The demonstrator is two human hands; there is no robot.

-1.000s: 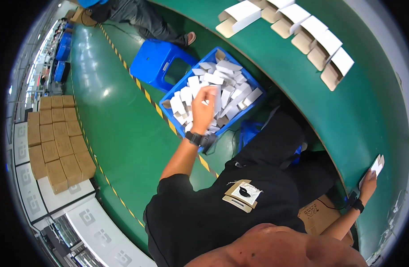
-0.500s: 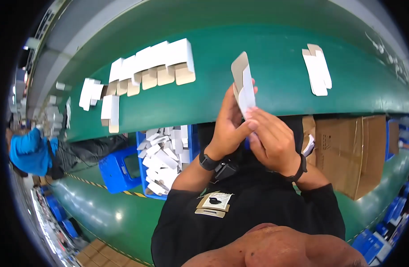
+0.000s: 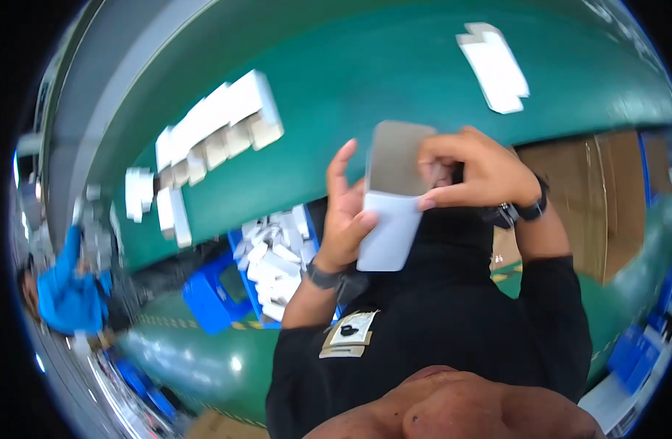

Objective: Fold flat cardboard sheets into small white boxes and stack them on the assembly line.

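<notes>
A small white cardboard box point(image 3: 389, 233) is held before my chest, its white face towards me and a grey-brown inner flap point(image 3: 400, 157) standing up at the far end. My left hand point(image 3: 344, 223) grips the box's left edge, thumb on the white face and index finger raised. From the right, my right hand point(image 3: 486, 172) pinches the right side where flap and white face meet; its fingertips are curled and partly blurred. Beyond, on the green table point(image 3: 328, 110), stands a row of white boxes point(image 3: 219, 117) with open brown flaps.
Flattened white cartons point(image 3: 494, 69) lie at the far right of the table. A blue bin point(image 3: 312, 219) full of white boxes stands below the table edge, beside a blue stool point(image 3: 215, 296). At right is a large brown carton point(image 3: 562, 205). A person in blue point(image 3: 72, 289) is far left.
The box has come down and nearer my chest, turned so its white face and inner flap show. My right hand has shifted up to its right side. The whole view has swung.
</notes>
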